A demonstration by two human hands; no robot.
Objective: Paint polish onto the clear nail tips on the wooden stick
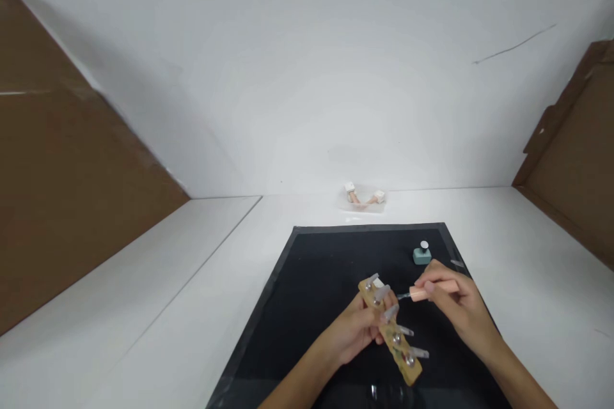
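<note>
Gripping the wooden strip (pixel 391 331) firmly, the left hand (pixel 357 329) should be kept steady while the brush (pixel 425 292), pinched by the right hand (pixel 458 307), is guided slowly.

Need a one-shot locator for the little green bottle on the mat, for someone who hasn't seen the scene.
Start at the black mat on the white table. Near its far right corner, just beyond the right hand, stands a small teal bottle. It is the only free-standing thing on the mat, squat, with a round white neck on top and no cap, unlike the wooden strip of clear nail tips in the left hand.
</note>
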